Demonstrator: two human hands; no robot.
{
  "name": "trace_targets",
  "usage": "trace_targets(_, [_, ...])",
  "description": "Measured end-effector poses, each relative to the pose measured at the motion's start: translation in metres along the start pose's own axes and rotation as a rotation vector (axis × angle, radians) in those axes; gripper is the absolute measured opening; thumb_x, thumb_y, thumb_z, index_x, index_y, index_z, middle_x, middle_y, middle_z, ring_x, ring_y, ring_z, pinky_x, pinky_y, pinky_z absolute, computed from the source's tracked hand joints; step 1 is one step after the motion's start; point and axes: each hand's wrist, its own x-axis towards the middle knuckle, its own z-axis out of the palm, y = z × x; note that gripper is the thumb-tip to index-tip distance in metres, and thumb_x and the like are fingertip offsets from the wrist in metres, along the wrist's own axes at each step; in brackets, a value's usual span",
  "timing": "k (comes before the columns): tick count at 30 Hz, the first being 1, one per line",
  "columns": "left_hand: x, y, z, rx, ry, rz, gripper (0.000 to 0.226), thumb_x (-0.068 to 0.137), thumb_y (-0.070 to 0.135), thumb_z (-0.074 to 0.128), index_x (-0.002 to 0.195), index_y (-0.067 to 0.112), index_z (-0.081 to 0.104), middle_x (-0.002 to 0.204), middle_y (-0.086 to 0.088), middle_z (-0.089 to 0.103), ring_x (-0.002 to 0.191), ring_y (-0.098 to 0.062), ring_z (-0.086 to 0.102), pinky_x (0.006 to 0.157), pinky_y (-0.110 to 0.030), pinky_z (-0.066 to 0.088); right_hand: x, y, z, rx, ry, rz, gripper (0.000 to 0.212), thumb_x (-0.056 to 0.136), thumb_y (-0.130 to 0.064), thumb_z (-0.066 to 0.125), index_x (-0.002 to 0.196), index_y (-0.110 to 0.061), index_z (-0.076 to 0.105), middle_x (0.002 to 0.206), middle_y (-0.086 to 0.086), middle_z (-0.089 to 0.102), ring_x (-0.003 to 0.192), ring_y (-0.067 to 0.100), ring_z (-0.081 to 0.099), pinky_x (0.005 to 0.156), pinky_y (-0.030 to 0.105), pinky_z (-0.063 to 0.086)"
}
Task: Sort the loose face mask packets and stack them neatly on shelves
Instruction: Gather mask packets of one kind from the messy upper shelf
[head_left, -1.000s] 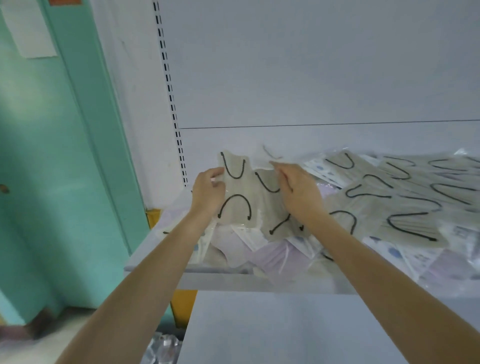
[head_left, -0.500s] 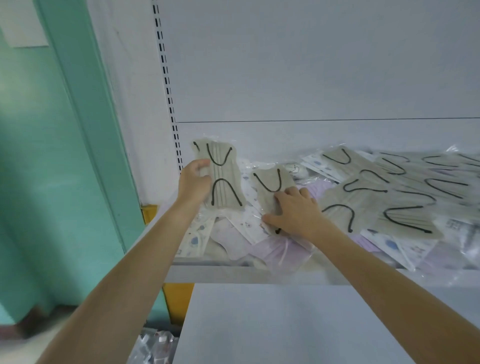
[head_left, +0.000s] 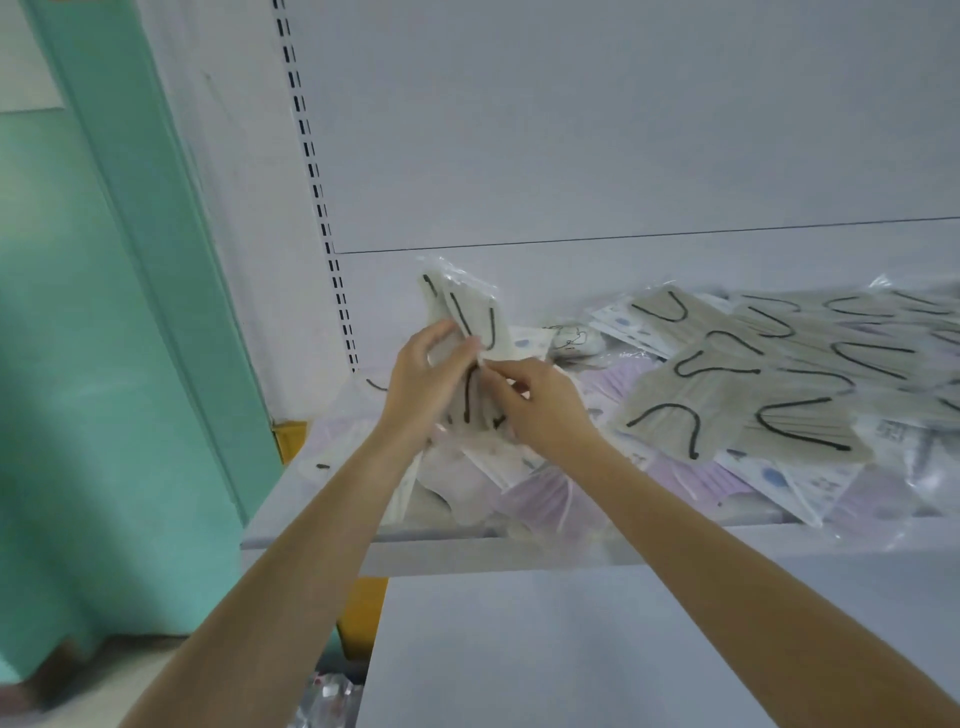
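At the left end of the shelf (head_left: 467, 551), just above the loose heap, I hold a small bunch of grey mask packets (head_left: 470, 322) on end. Their long axis runs up and down, with the top edge leaning a little left toward the slotted post (head_left: 317, 182). A black ear loop shows as a U open toward the top. The lower loop is partly hidden behind my fingers.

My left hand (head_left: 426, 384) grips the bunch from the left side, fingers curled behind it and thumb on the front. My right hand (head_left: 540, 405) pinches the lower right edge of the front packet between thumb and fingertips.

To my right, the pile (head_left: 727, 410) of similar grey packets lies flat on the shelf at mixed angles. It overlaps white printed packets and lilac packets (head_left: 540, 499) that reach the front lip. The green door frame (head_left: 156, 260) stands to the left.
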Motion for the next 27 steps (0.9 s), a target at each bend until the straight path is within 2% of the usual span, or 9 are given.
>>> trace_targets(5, [-0.009,0.006,0.014,0.119,0.107,0.104,0.055,0.087,0.002,0.053,0.139,0.014,0.042,0.138,0.007,0.044,0.127,-0.004,0.04,0.099,-0.012,0.031,-0.009,0.009,-0.024,-0.003,0.078,0.055,0.03,0.095,-0.026,0.05,0.119,-0.013,0.063,0.117,0.006,0.061,0.101,0.016,0.055,0.08,0.018,0.039])
trace_targets(8, [-0.012,0.009,0.022,0.029,0.107,0.138,0.063,0.086,-0.003,0.048,0.143,0.019,0.035,0.138,0.012,0.039,0.093,0.03,0.044,0.071,0.007,0.034,-0.015,0.035,-0.051,-0.494,0.061,0.21,0.053,0.09,-0.046,0.051,0.133,-0.015,0.046,0.137,0.008,0.044,0.127,0.028,0.036,0.1,0.036,0.031])
trace_targets(10, [-0.013,0.013,0.035,-0.027,0.068,0.089,0.059,0.087,-0.004,0.044,0.141,0.018,0.039,0.129,0.018,0.047,0.058,0.023,0.051,0.052,0.001,0.038,-0.02,0.05,-0.066,-0.711,-0.06,0.354,0.067,0.087,-0.055,0.049,0.135,-0.01,0.036,0.142,0.013,0.035,0.131,0.032,0.028,0.104,0.043,0.027])
trace_targets(13, [-0.017,0.016,0.055,-0.005,0.072,-0.008,0.055,0.088,-0.005,0.039,0.139,0.016,0.046,0.097,0.033,0.055,0.043,0.012,0.049,0.043,-0.003,0.037,-0.024,0.074,-0.08,-0.725,-0.191,0.446,0.054,0.089,-0.044,0.048,0.125,-0.004,0.044,0.134,0.018,0.04,0.125,0.034,0.034,0.101,0.041,0.031])
trace_targets(15, [-0.021,0.017,0.067,0.01,0.069,-0.067,0.057,0.087,-0.005,0.037,0.138,0.019,0.044,0.123,0.016,0.054,0.044,0.006,0.05,0.04,-0.007,0.038,-0.026,0.086,-0.086,-0.622,-0.177,0.368,0.033,0.092,-0.031,0.046,0.107,-0.002,0.054,0.118,0.018,0.051,0.113,0.031,0.044,0.093,0.035,0.035])
trace_targets(19, [-0.029,0.019,0.079,0.083,0.087,-0.086,0.056,0.089,-0.002,0.037,0.141,0.017,0.04,0.144,-0.001,0.042,0.062,0.008,0.054,0.049,-0.003,0.039,-0.034,0.094,-0.101,-0.203,0.149,0.254,0.029,0.098,-0.018,0.039,0.077,-0.005,0.053,0.069,0.004,0.049,0.073,0.023,0.047,0.055,0.026,0.03])
trace_targets(22, [-0.037,0.028,0.092,0.063,0.087,-0.072,0.04,0.096,0.018,0.045,0.135,0.02,0.048,0.133,0.01,0.05,0.088,0.008,0.052,0.072,-0.005,0.037,-0.043,0.083,-0.114,0.07,0.333,0.089,0.031,0.1,-0.024,0.039,0.12,-0.011,0.059,0.094,-0.003,0.052,0.091,0.013,0.047,0.077,0.02,0.035])
trace_targets(25, [-0.043,0.039,0.112,-0.057,-0.005,-0.1,0.019,0.094,0.038,0.049,0.108,0.03,0.06,0.104,0.015,0.059,0.09,0.002,0.053,0.088,-0.02,0.038,-0.049,0.071,-0.12,0.021,0.063,-0.125,0.039,0.099,-0.026,0.042,0.136,-0.016,0.047,0.127,-0.001,0.053,0.115,0.009,0.046,0.098,0.023,0.034])
trace_targets(27, [-0.047,0.045,0.126,-0.084,-0.013,-0.096,0.019,0.091,0.032,0.055,0.108,0.031,0.061,0.109,0.015,0.06,0.099,0.001,0.056,0.089,-0.019,0.043,-0.056,0.072,-0.119,-0.023,-0.167,-0.163,0.044,0.099,-0.028,0.043,0.14,-0.015,0.04,0.138,0.001,0.047,0.125,0.011,0.042,0.101,0.016,0.027])
